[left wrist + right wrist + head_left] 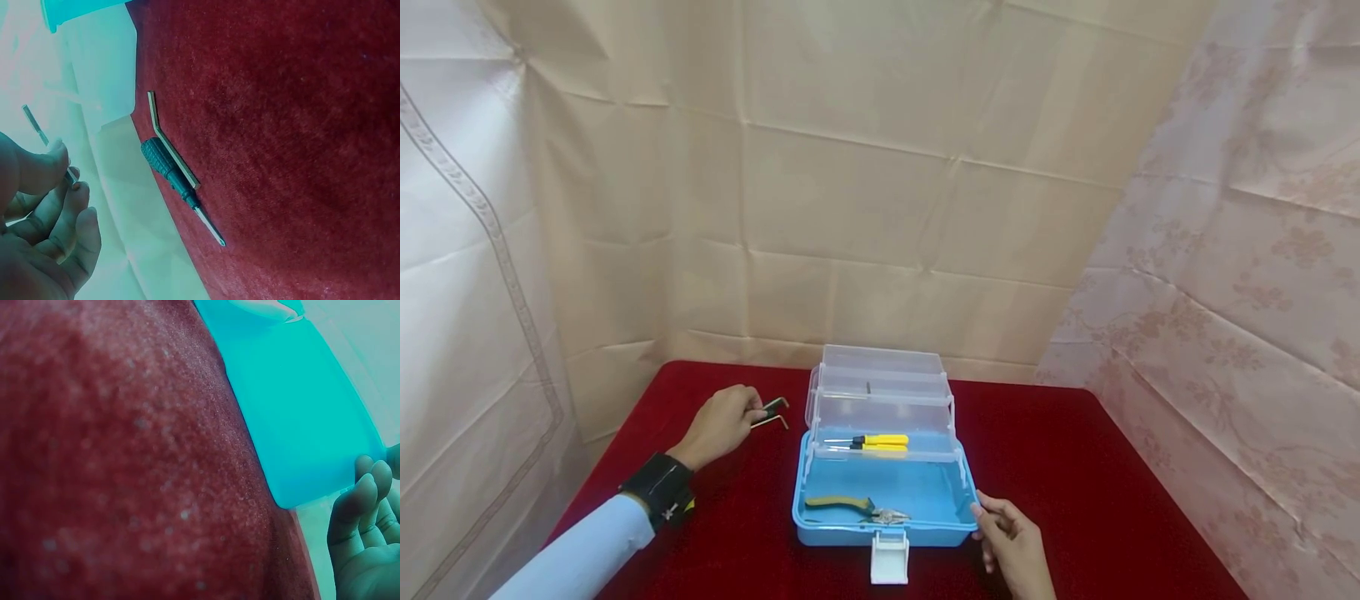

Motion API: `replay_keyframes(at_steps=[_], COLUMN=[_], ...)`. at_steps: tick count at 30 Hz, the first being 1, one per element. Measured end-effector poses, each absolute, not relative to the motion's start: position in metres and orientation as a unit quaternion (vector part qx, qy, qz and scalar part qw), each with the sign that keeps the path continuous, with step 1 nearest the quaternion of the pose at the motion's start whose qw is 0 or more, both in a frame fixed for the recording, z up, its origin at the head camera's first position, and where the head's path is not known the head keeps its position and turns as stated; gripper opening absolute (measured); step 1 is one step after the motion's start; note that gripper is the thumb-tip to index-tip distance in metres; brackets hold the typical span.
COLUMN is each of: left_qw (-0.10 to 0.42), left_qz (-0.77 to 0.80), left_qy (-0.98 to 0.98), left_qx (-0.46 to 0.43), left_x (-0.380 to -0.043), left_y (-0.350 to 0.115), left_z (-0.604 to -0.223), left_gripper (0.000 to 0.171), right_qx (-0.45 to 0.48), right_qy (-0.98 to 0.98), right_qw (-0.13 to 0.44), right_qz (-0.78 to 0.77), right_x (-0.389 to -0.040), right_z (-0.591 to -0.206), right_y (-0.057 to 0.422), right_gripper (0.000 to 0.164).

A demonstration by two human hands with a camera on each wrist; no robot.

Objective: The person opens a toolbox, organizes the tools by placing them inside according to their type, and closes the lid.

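Observation:
My left hand (pixel 722 423) pinches a metal hex key (pixel 35 124) between thumb and fingers, left of the toolbox. Below it on the cloth, another hex key (pixel 172 150) lies alongside a short black-handled screwdriver (pixel 169 165). The blue toolbox (pixel 887 537) stands open, with its clear trays raised toward the back. My right hand (pixel 1011 537) grips its front right corner, thumb at the rim and fingers against the outside. Combination pliers (pixel 842 502) with yellowish handles lie in the base. Yellow-handled screwdrivers (pixel 883 442) rest in the lower clear tray (pixel 925 454).
A thin metal piece (pixel 850 395) lies in an upper clear tray. The white latch (pixel 890 560) hangs down at the toolbox front. Red cloth (pixel 1037 442) covers the table, and beige cloth (pixel 880 208) hangs behind it, with patterned cloth (pixel 1247 275) on the right.

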State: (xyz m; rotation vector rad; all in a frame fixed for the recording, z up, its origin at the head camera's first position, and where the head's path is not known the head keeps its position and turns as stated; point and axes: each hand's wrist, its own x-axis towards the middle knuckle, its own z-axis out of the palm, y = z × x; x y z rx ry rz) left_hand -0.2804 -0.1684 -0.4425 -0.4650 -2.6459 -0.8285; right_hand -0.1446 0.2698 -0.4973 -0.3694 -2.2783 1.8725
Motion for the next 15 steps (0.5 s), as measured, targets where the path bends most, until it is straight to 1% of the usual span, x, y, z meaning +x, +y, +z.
replay_keyframes(at_steps=[15], left_qw=[0.164], left_qz=[-0.308], left_qy=[-0.923], left_qx=[-0.161], left_x=[-0.28], left_y=[-0.1654], left_z=[-0.4385], left_gripper=[0.009], right_qx=[-0.131], right_qy=[-0.775], right_qw=[0.08], right_qz=[0.612], right_x=[-0.1464], right_z=[-0.4967], right_y=[0.2698], right_gripper=[0.059])
